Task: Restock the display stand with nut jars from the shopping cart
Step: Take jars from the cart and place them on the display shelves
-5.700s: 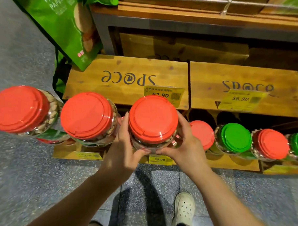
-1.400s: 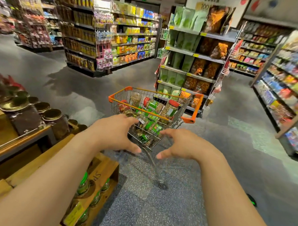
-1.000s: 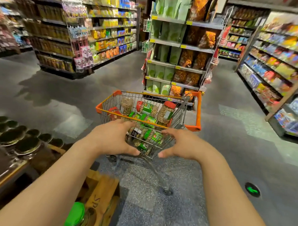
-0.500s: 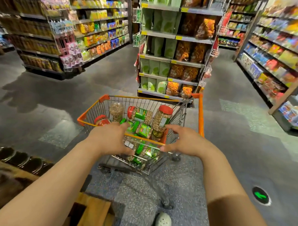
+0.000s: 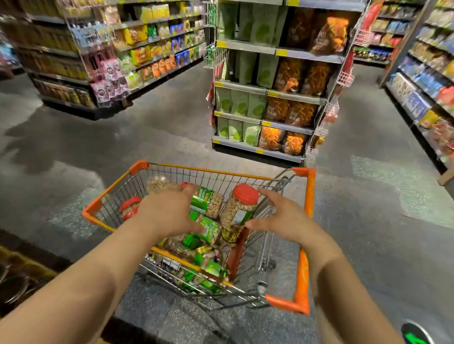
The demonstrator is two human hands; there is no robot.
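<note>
Several nut jars (image 5: 204, 238) lie piled in the shopping cart (image 5: 305, 227), so by my judgement much of the restocking is left; the display stand itself cannot be made out here, so how full it is I cannot tell. Both hands reach down into the basket. The left hand (image 5: 167, 213) hovers over the lying jars with green labels, fingers spread and relaxed, its grip apart and holding nothing that I can see. The right hand (image 5: 283, 221) is also open, fingers straight, just beside the upright jar with the red lid (image 5: 241, 211); whether it touches the jar is unclear. That upright jar looks like the likely one to lift out.
</note>
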